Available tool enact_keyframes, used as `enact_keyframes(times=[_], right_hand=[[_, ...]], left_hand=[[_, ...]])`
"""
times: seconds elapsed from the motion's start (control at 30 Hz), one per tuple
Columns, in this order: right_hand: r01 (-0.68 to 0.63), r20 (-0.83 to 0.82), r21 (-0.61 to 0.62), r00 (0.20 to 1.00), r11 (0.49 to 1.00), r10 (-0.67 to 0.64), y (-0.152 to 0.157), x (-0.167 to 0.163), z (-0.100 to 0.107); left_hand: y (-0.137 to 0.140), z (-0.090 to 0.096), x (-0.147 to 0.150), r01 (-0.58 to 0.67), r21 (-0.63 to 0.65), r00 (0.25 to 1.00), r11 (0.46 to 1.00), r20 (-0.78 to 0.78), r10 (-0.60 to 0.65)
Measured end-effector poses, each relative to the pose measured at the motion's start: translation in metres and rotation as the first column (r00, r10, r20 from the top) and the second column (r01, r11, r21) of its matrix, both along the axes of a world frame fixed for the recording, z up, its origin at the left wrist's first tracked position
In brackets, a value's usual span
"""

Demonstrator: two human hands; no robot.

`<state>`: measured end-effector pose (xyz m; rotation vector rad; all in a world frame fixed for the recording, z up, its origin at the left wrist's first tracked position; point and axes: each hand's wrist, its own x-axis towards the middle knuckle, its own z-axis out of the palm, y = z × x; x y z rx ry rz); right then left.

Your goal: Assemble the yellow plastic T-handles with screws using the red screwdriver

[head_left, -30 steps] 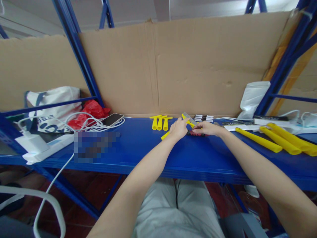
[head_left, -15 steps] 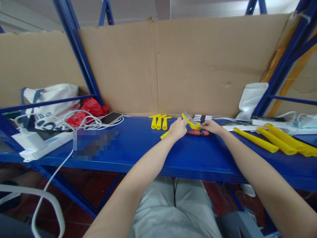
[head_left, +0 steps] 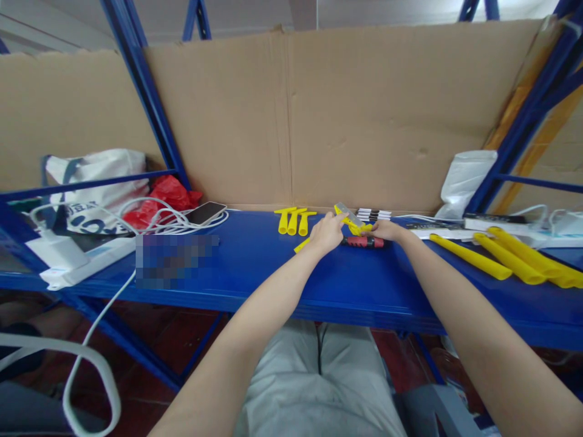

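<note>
Head view: left fingers clamp the yellow tool slantwise, handle toward lower left; right fingers unclear.

There are three loose T-pieces, at least four yellow tubes, one red-gripped tool and one phone

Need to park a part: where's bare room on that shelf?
Blue shelf: the stretch between the smartphone and three yellow T-shaped pieces; also between the forearms, in front of the red-and-black handle. Crowded: around left grip and right grip, by the clear-plated yellow piece; right, yellow tubes; left, tangled white cable.
</note>
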<state>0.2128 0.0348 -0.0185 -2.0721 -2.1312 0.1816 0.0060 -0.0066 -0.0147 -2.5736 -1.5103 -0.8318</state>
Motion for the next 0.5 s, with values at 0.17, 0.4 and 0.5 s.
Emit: enact_keyframes(times=[0.17,0.4,0.5], right_hand=[[0.037,0.0,-0.009,0.999,0.999,-0.037,-0.01,-0.009,0.007],[0.026,0.081,0.027,0.996,0.999,-0.028,-0.008,-0.002,0.002],[0.038,0.148,0.032,0.988,0.999,-0.042,-0.005,0.001,0.0]], left_hand=[[0.0,0.0,0.001,0.004,-0.006,1.0,1.0,-0.003,-0.004],[-0.001,0.002,0.001,0.002,-0.004,1.0,1.0,0.015,-0.002],[-0.001,0.002,0.002,-0.004,-0.018,1.0,1.0,0.015,0.004]])
